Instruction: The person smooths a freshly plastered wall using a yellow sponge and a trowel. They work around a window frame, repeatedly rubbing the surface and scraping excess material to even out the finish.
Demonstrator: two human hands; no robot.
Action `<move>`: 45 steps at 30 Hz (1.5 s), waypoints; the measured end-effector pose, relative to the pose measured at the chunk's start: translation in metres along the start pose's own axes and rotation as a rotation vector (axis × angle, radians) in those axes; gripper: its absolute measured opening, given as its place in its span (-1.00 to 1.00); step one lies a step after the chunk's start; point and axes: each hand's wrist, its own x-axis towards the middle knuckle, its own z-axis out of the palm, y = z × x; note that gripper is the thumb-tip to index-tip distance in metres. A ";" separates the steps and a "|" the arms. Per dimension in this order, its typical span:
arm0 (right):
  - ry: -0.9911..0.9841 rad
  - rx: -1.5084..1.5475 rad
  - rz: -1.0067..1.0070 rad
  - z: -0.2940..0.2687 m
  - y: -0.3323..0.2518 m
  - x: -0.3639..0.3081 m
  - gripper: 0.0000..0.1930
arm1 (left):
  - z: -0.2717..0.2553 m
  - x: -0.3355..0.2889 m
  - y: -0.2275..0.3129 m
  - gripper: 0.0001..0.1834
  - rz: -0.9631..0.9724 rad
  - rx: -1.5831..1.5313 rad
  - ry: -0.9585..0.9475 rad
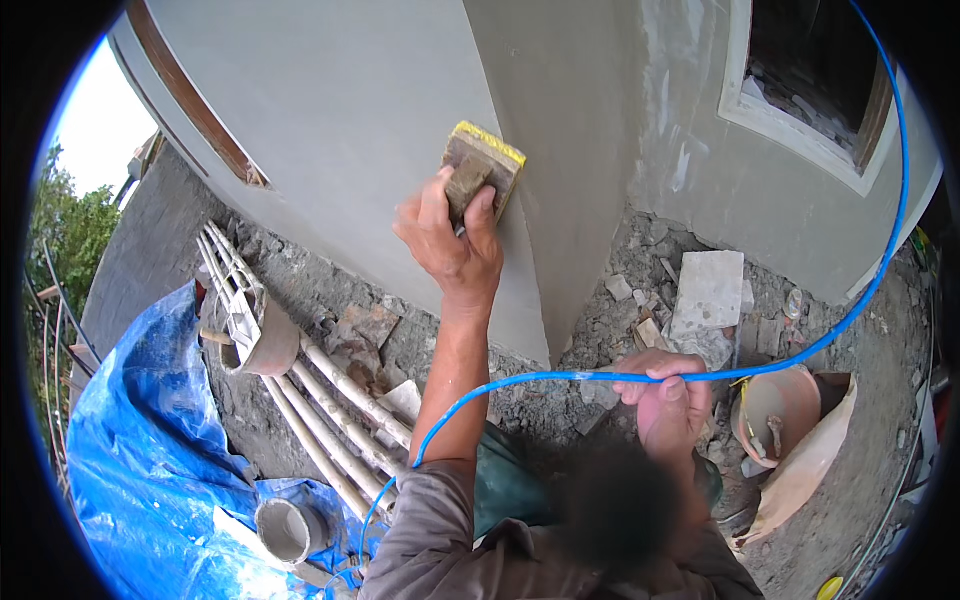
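Note:
My left hand (455,240) is raised to the pale grey plastered wall (370,130), its fingers closed round the block-shaped grip of a hand float (488,165). The float is worn and brownish, with a bright yellow strip along its upper edge, and it lies by the wall's corner. Whether its whole face touches the plaster is hidden. Lower and to the right, my right hand (668,392) is closed round a thin blue hose (540,377). The hose passes over my left arm and curves up to the right.
Bamboo poles (330,425) lie at left under a tilted bucket (265,335). A blue tarp (150,430) with a grey pot (288,530) covers the lower left. Rubble and a pale slab (706,290) lie along the wall's foot. Another bucket (775,415) stands at right, below a window frame (800,135).

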 end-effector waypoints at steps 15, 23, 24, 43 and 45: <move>-0.321 -0.095 0.103 0.024 0.008 -0.013 -0.85 | -0.036 -0.099 0.026 -0.56 -0.118 -0.002 -0.145; -0.172 -0.027 0.075 0.015 0.011 -0.009 -0.81 | 0.009 0.066 0.004 -0.65 -0.173 -0.031 -0.003; -0.184 -0.109 0.059 0.006 0.009 -0.006 -0.81 | 0.007 0.043 0.011 -0.65 -0.190 -0.045 -0.021; -0.265 -0.166 0.133 0.016 0.010 -0.007 -0.78 | -0.015 -0.054 0.030 -0.61 -0.197 -0.054 -0.068; -0.243 -0.131 0.163 0.012 0.008 -0.008 -0.78 | 0.009 0.011 0.023 -0.63 -0.202 -0.007 0.038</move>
